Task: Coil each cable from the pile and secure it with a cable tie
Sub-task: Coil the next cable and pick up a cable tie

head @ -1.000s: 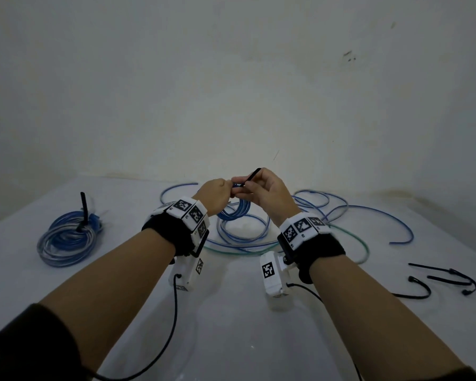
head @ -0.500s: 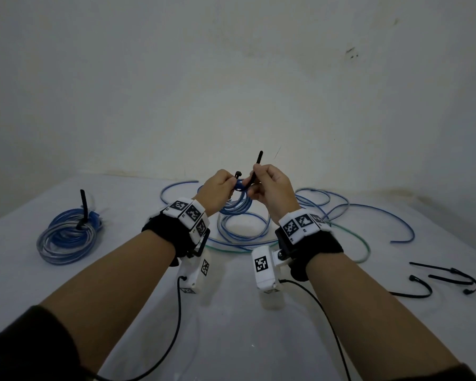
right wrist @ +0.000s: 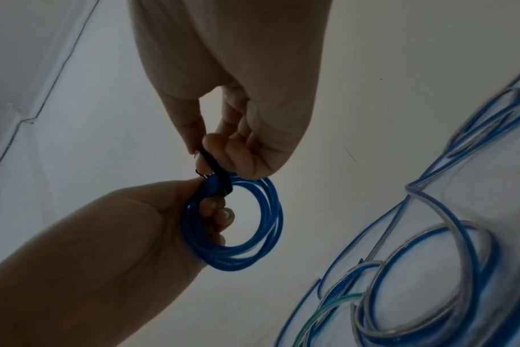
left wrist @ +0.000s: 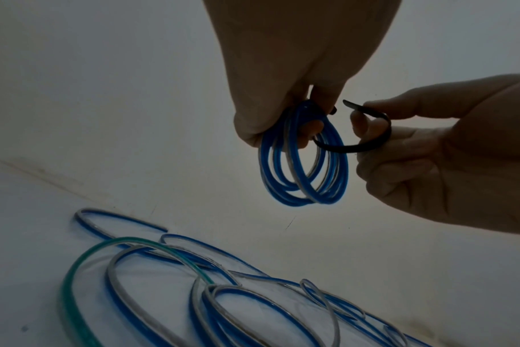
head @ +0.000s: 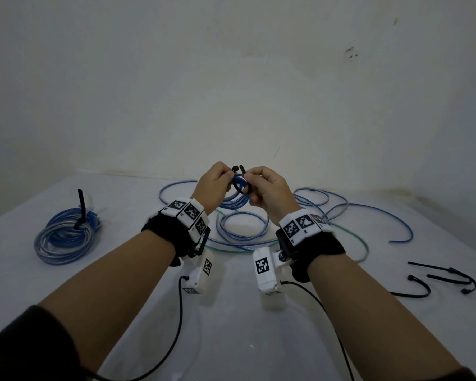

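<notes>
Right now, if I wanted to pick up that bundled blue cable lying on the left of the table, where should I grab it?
Probably by the black tie that stands upright from the tied coil, coming from above. The tie cinches the loops together at that spot, so a pinch around the strands there should lift the bundle without it springing apart. The table blocks fingers from below.

Both bare forearms reach forward, raised, hands nearly touching. The left hand [head: 214, 184] grips a small blue coiled cable [left wrist: 304, 164]; the right hand [head: 268, 188] pinches a black plastic cable tie [left wrist: 368, 131].

White table [head: 231, 339] against pale wall [head: 231, 78]
</notes>
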The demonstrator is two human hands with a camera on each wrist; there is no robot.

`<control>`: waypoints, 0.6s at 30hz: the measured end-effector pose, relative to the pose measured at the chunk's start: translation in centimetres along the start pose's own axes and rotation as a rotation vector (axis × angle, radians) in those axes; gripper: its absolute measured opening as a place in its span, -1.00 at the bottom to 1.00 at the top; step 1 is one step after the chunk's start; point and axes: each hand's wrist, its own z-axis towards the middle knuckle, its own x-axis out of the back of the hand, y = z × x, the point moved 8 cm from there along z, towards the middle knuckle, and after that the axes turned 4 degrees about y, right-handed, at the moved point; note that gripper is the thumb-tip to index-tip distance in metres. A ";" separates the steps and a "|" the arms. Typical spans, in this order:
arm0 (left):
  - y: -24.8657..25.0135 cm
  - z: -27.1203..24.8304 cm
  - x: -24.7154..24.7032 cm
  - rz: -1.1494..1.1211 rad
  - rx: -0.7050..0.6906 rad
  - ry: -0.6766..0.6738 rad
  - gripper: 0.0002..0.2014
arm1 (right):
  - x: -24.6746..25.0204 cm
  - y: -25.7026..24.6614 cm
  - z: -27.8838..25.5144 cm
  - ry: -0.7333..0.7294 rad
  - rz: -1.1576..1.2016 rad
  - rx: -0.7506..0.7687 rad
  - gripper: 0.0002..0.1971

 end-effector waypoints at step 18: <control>1.1 -0.3 -0.3 0.177 -0.148 -0.058 -0.84 | 0.0 0.7 0.5 0.047 0.005 -0.049 -0.78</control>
